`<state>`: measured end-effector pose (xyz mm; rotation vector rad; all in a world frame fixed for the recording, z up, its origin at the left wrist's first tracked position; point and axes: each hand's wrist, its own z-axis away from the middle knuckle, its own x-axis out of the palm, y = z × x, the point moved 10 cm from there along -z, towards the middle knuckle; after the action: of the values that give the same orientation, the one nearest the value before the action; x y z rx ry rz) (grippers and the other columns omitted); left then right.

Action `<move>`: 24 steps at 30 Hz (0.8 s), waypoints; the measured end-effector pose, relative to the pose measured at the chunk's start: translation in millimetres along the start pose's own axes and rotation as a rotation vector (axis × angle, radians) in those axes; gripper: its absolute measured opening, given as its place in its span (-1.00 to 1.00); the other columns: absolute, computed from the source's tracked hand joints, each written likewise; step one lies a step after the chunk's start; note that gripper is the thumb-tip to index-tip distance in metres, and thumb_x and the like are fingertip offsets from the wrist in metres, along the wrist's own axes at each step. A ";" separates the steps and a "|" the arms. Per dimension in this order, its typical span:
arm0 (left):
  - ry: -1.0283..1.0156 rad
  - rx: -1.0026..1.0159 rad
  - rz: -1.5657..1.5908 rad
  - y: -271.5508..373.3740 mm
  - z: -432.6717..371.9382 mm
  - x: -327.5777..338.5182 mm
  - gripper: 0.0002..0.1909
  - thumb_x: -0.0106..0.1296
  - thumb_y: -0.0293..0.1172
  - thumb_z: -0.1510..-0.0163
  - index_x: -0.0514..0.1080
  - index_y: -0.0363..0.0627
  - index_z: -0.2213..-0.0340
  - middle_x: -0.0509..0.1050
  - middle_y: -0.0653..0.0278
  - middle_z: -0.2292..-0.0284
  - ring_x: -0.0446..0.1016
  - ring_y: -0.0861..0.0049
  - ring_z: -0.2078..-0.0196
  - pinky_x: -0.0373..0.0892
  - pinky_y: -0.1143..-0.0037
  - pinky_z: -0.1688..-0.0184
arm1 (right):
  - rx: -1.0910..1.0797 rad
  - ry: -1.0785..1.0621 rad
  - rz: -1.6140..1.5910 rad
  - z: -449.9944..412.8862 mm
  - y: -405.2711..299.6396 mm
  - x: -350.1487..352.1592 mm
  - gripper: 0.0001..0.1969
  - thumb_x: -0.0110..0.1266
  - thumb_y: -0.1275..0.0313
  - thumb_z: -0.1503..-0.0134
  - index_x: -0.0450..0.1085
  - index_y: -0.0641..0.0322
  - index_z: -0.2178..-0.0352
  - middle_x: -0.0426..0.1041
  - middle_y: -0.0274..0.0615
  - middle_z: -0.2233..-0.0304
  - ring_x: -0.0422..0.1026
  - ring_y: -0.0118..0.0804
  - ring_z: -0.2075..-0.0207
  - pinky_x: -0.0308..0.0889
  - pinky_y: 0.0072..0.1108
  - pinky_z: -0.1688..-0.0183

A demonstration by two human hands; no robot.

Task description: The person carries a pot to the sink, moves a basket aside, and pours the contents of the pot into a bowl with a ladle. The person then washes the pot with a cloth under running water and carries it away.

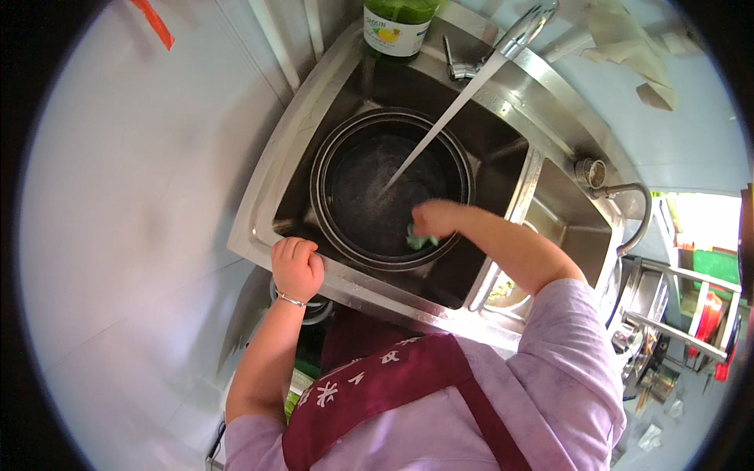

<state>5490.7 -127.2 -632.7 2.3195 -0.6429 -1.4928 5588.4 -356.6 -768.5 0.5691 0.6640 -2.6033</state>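
A round dark pot (pixel 377 200) sits in the left basin of a stainless steel sink (pixel 259 194), and water from the chrome faucet (pixel 521 29) runs into it. Inside the pot's near right part, my right hand (pixel 437 218) is closed on a green scrubbing cloth or pad (pixel 420 238); the hand is slightly blurred. My left hand (pixel 297 268) rests curled on the sink's front rim at the near left corner, with no object visible in it.
A large green bottle of detergent (pixel 396 29) stands on the back left rim. To the right, the smaller basin (pixel 574 206) holds a light bowl (pixel 509 291) with greens. A metal rack (pixel 677 277) with utensils is farther right; a wall (pixel 147 206) borders the left.
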 end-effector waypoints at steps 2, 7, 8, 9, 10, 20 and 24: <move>0.005 0.002 -0.003 1.1 -0.7 -0.2 -0.91 -0.07 -0.55 0.28 0.35 -0.12 0.59 0.36 0.25 0.55 0.34 0.26 0.44 0.25 0.33 0.32 | 0.041 0.272 -0.016 -10.1 27.6 -46.5 -0.68 0.05 0.41 0.08 0.35 0.34 0.25 0.45 0.03 0.32 0.44 -0.07 0.29 0.34 -0.34 0.25; 0.000 0.005 -0.023 0.7 0.1 0.7 -0.89 -0.06 -0.54 0.30 0.36 -0.12 0.58 0.36 0.25 0.55 0.34 0.27 0.43 0.26 0.35 0.31 | 0.297 0.395 0.125 -68.6 90.5 -50.2 -0.27 0.13 0.32 0.06 0.00 0.17 -0.13 -0.06 0.01 -0.18 0.09 0.06 -0.13 0.17 -0.27 -0.10; 0.001 -0.001 -0.027 1.4 0.2 0.6 -0.89 -0.06 -0.54 0.30 0.36 -0.12 0.58 0.36 0.25 0.55 0.34 0.27 0.43 0.26 0.35 0.31 | 0.302 0.470 0.029 -78.9 91.9 -44.3 -0.26 0.12 0.30 0.04 -0.02 0.17 -0.14 -0.06 0.05 -0.18 0.08 0.08 -0.13 0.15 -0.28 -0.12; -0.009 -0.006 -0.023 1.6 -1.2 1.8 -0.89 -0.05 -0.54 0.31 0.36 -0.11 0.58 0.36 0.26 0.54 0.34 0.27 0.43 0.26 0.34 0.31 | 0.307 0.547 -0.068 -93.3 95.4 -37.0 -0.26 0.12 0.28 0.03 -0.03 0.16 -0.15 -0.06 0.10 -0.18 0.08 0.09 -0.14 0.13 -0.29 -0.13; -0.018 -0.001 -0.010 4.0 -6.4 5.1 -0.88 -0.05 -0.54 0.32 0.36 -0.11 0.58 0.37 0.26 0.54 0.34 0.28 0.42 0.26 0.34 0.32 | 0.335 0.497 -0.133 -117.7 102.7 -16.2 -0.25 0.06 0.17 -0.02 -0.06 0.23 -0.16 -0.15 0.18 -0.20 0.03 0.14 -0.16 0.02 -0.28 -0.19; -0.023 -0.026 -0.013 -4.9 -1.2 1.2 -0.85 -0.04 -0.56 0.34 0.36 -0.11 0.57 0.36 0.24 0.53 0.36 0.26 0.40 0.27 0.34 0.29 | -0.113 0.455 0.362 -133.6 8.4 12.2 -0.42 -0.11 0.57 0.02 0.12 -0.03 -0.10 0.05 -0.17 -0.18 0.09 -0.07 -0.17 0.02 -0.27 -0.17; -0.034 -0.013 0.010 -1.0 -8.2 2.1 -0.85 -0.04 -0.57 0.34 0.36 -0.12 0.57 0.36 0.25 0.53 0.36 0.26 0.40 0.27 0.34 0.29 | 0.305 0.524 0.455 -134.8 71.1 5.0 -0.52 -0.25 0.49 -0.09 0.11 0.21 -0.10 0.05 -0.05 -0.17 0.05 0.04 -0.16 -0.02 -0.25 -0.17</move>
<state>5499.1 -127.3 -631.5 2.2828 -0.6501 -1.5300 5655.3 -345.4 -905.0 1.3507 0.2313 -2.1338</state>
